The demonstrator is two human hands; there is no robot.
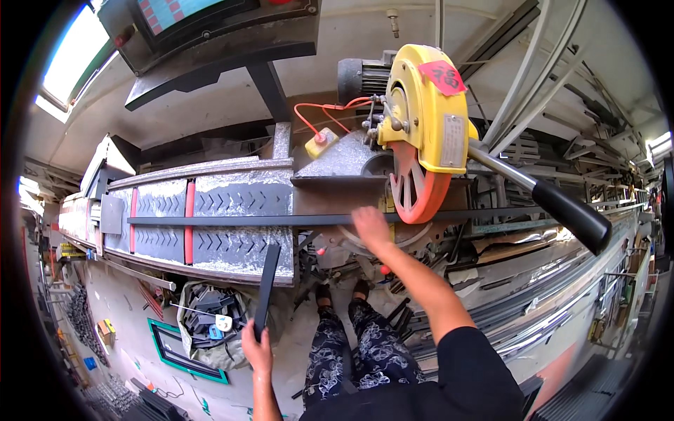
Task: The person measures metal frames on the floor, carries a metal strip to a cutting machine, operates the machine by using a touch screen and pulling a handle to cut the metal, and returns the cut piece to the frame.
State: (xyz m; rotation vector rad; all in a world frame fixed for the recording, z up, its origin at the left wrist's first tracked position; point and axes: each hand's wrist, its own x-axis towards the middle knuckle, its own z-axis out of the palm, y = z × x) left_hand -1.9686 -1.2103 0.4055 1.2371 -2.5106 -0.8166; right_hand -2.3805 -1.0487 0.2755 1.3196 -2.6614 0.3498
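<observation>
Black short sleeve (481, 372) closest. Right hand (371, 228), fingers bent, lies over long, straight dark-grey bar (239, 221); can't tell whether it grips. Left hand (258, 351): fingers closed round lower end of short, flat dark-grey bar (265, 291), tilted, top end over grey chevron-marked bed (235, 196). Long bar spans that bed, rightward to orange-red slotted guard (437, 189) below yellow rounded machine housing (414, 77).

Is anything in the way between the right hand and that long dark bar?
No, nothing visible: the right hand is at the long dark bar. The orange guard stands to the hand's right.
</observation>
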